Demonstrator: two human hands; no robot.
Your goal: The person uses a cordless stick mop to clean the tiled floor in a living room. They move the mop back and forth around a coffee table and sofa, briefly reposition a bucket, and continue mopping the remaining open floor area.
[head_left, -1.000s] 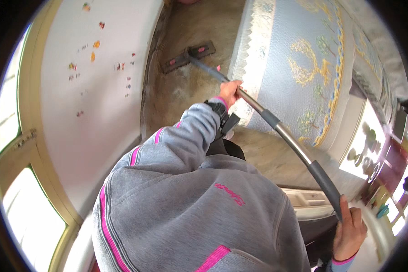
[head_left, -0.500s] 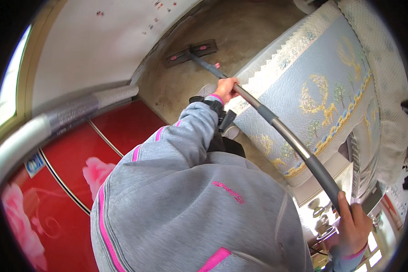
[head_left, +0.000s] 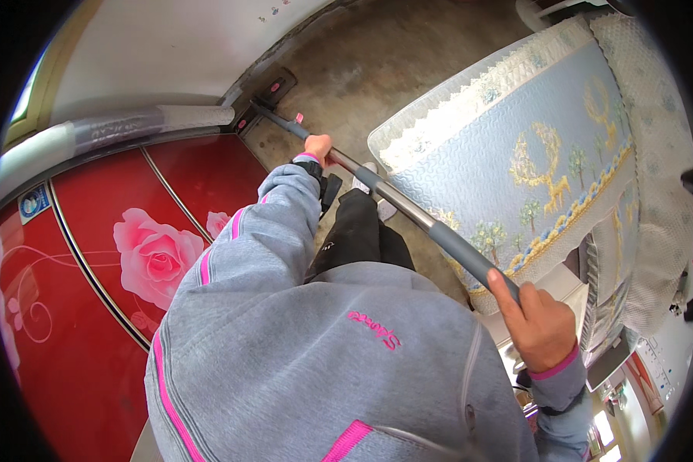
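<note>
A flat mop (head_left: 399,202) with a long grey and silver handle slants across my body. My left hand (head_left: 318,148) wraps round the handle's middle, beyond the pink clip. Near the top end, my right hand (head_left: 541,327) grips the dark grey sleeve, its thumb lying along the handle. The dark mop head (head_left: 275,87), marked with pink spots, rests on the concrete floor (head_left: 362,65) at the far left, by the foot of the wall and the corner of the red cabinet. Part of the head is hidden behind the handle.
On the left stands a glossy red cabinet (head_left: 100,185) with pink roses, a plastic-wrapped roll (head_left: 154,119) along its far edge. A bed with a pale blue quilted cover (head_left: 508,154) and lace edging fills the right. My shoes (head_left: 366,177) stand between them.
The mop head has swung left and nearer, from open floor to the wall and cabinet corner. My left hand has moved left, while my right hand has shifted left and up.
</note>
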